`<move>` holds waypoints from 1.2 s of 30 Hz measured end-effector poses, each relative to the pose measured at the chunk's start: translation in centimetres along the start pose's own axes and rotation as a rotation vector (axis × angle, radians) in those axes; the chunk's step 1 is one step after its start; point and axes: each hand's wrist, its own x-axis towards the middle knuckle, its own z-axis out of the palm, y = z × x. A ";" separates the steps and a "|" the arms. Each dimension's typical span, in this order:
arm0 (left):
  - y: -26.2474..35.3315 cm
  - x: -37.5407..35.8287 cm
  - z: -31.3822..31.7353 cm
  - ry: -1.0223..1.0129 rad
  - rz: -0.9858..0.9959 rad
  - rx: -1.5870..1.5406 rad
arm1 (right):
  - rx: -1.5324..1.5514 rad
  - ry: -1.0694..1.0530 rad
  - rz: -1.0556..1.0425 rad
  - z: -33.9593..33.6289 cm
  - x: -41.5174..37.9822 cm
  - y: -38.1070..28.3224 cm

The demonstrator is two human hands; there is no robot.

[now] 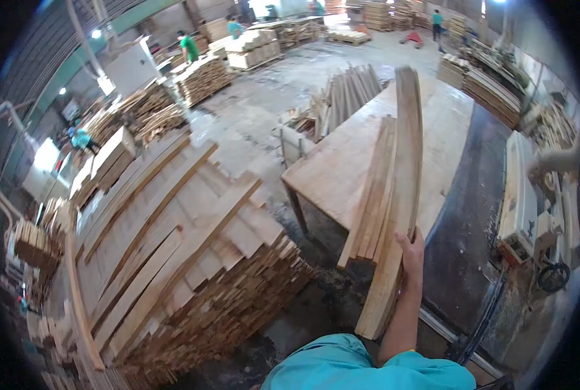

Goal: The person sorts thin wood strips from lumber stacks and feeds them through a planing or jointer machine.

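My right hand [412, 253] is closed around the right edge of a long, slightly curved wooden board [407, 149], with the thumb over its upper face. The board's near end reaches down close to my teal clothing, and its far end extends over the wooden-topped table [329, 162]. Just left of that board, several narrower wooden strips [368, 221] lie side by side, their near ends sticking out past the table edge. My left hand is out of view.
To the left stands a big stack of planks [225, 312] with loose boards [192, 247] on top. A dark machine bed [465, 253] and a white machine housing [518, 188] are at right. Upright boards [352, 91] lean behind the table. People [188, 48] work among farther lumber piles.
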 end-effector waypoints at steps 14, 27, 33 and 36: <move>2.7 -6.7 2.9 0.527 -0.223 -0.330 | -0.558 0.221 0.351 -13.5 16.6 23.4; 0.5 -8.2 10.6 0.521 -0.156 -0.061 | -1.112 0.359 0.199 3.2 19.3 18.4; -2.8 -8.3 11.0 0.539 -0.249 -0.406 | -1.104 0.400 0.363 8.8 18.8 17.5; -4.9 -8.6 10.3 0.549 -0.298 -0.611 | -1.102 0.438 0.315 10.8 17.7 17.2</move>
